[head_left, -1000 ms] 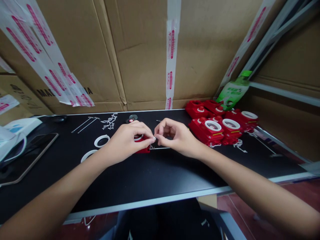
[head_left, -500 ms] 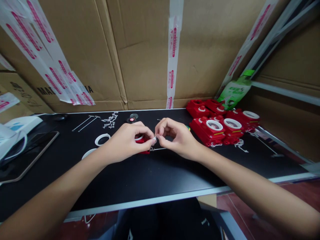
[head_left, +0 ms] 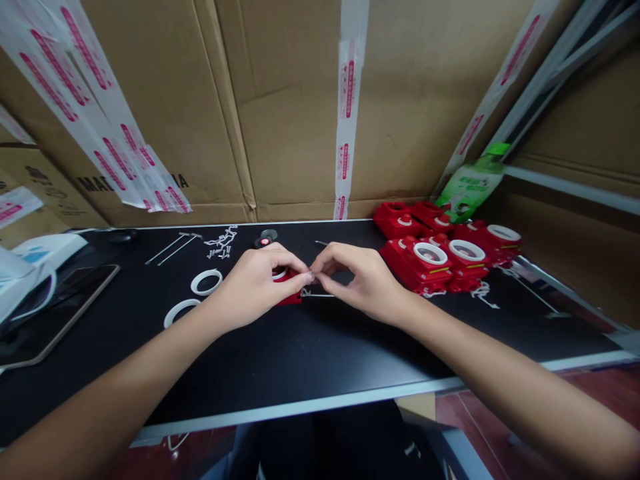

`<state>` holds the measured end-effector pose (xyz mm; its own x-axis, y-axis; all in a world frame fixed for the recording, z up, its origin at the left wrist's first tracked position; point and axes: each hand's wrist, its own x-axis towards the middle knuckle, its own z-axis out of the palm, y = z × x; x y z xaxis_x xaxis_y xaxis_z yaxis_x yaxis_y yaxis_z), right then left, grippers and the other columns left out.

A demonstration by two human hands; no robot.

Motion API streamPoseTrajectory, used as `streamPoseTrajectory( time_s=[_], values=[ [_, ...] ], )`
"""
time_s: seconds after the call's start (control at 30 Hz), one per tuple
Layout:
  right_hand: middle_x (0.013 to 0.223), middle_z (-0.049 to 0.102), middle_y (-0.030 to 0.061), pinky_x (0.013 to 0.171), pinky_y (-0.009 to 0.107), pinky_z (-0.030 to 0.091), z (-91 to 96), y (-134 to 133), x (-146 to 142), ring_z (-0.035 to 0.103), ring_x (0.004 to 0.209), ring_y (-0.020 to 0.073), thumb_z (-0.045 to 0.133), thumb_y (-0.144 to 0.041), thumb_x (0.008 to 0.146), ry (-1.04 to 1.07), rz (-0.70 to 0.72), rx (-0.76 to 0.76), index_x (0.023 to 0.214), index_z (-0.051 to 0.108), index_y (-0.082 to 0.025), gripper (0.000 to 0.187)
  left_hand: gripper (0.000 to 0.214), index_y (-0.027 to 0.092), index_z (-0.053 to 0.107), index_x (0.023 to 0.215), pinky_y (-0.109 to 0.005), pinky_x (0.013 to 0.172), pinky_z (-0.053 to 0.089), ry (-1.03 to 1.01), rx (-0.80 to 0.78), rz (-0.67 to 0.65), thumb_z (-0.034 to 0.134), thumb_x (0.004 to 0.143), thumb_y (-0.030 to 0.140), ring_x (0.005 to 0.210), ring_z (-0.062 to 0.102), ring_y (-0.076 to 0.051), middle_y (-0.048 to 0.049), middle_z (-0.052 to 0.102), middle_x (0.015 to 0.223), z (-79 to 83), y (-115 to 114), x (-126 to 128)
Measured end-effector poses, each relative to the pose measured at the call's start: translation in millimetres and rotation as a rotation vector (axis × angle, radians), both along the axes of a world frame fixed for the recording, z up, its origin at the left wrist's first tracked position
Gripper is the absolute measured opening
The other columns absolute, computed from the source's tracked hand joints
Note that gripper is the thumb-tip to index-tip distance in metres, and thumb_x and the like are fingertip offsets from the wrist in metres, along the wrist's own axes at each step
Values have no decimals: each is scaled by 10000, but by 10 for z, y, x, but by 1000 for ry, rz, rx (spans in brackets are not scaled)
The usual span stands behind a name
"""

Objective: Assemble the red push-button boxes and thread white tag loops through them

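My left hand (head_left: 257, 283) and my right hand (head_left: 357, 280) meet fingertip to fingertip over the middle of the black table (head_left: 300, 347). Both pinch a tiny pale part (head_left: 311, 275) between thumb and forefinger. Under my left hand lies a red plastic housing (head_left: 286, 298) with a white ring on it, mostly hidden by my fingers. A thin metal rod (head_left: 320, 295) lies on the table just below the pinch.
A heap of red housings with white rings (head_left: 440, 257) sits at the right. Two loose white rings (head_left: 206, 282) and thin rods (head_left: 173, 248) lie left of centre. A phone (head_left: 50, 313) rests at the far left. Cardboard boxes (head_left: 290, 107) wall the back.
My right hand has flattened and lowered a little, its fingers less arched. Both hands stay pinched together at the same spot.
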<state>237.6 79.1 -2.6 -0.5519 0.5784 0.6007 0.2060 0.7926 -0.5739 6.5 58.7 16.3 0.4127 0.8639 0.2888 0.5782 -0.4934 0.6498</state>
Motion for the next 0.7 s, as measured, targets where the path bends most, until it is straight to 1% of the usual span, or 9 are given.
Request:
streamPoseTrajectory(
  time_s=[0.13, 0.23, 0.3, 0.4, 0.47, 0.53, 0.63, 0.7],
  values=[
    [895, 741, 34, 746, 286, 608, 24, -32, -18, 722, 770, 153, 693, -170, 952, 26, -60, -107, 976, 704, -171, 27, 233, 259, 822, 886, -344, 818, 520, -2, -12, 30, 713, 945, 456, 854, 678, -200, 2, 781, 871, 10, -17, 23],
    [875, 743, 44, 712, 295, 594, 49, -53, -23, 719, 759, 166, 696, -215, 958, 10, -94, -166, 955, 723, -167, 54, 227, 255, 825, 900, -344, 816, 532, -12, -8, 37, 702, 950, 438, 856, 678, -204, -4, 793, 877, 12, -26, 37],
    [890, 749, 51, 724, 301, 595, 56, -59, -21, 725, 770, 171, 695, -227, 958, -8, -84, -206, 955, 735, -167, 72, 217, 256, 827, 901, -342, 803, 537, -23, -1, 34, 701, 950, 426, 849, 680, -203, -3, 799, 877, 8, -28, 41],
    [914, 755, 52, 737, 304, 597, 48, -58, -22, 730, 789, 174, 691, -229, 957, -39, -67, -216, 951, 743, -180, 72, 202, 268, 832, 896, -341, 790, 542, -36, 11, 42, 705, 950, 416, 823, 682, -198, 7, 800, 860, -1, -25, 40],
    [929, 752, 55, 739, 309, 603, 43, -60, -25, 727, 798, 178, 688, -223, 954, -36, -83, -191, 968, 730, -189, 57, 196, 270, 833, 903, -346, 802, 547, -40, 18, 53, 709, 948, 415, 814, 686, -195, 11, 804, 863, -8, -20, 37],
    [948, 733, 58, 746, 315, 614, 50, -64, -25, 718, 806, 179, 681, -207, 950, -10, -104, -134, 999, 704, -195, 55, 197, 262, 829, 909, -359, 841, 553, -37, 27, 59, 708, 950, 412, 814, 692, -196, 10, 809, 869, -12, -15, 34],
    [960, 698, 58, 746, 313, 624, 78, -68, -10, 700, 810, 172, 672, -179, 955, 16, -98, -5, 1021, 678, -200, 69, 207, 248, 821, 898, -389, 927, 548, -24, 47, 65, 696, 956, 402, 816, 699, -198, 11, 809, 861, -12, -8, 26],
    [967, 689, 60, 748, 311, 622, 94, -62, 5, 692, 811, 167, 670, -171, 968, -2, -75, 80, 1028, 685, -198, 68, 213, 244, 816, 895, -391, 940, 546, -20, 52, 60, 688, 956, 403, 860, 713, -212, 9, 810, 866, -12, -6, 19]
  ],
)
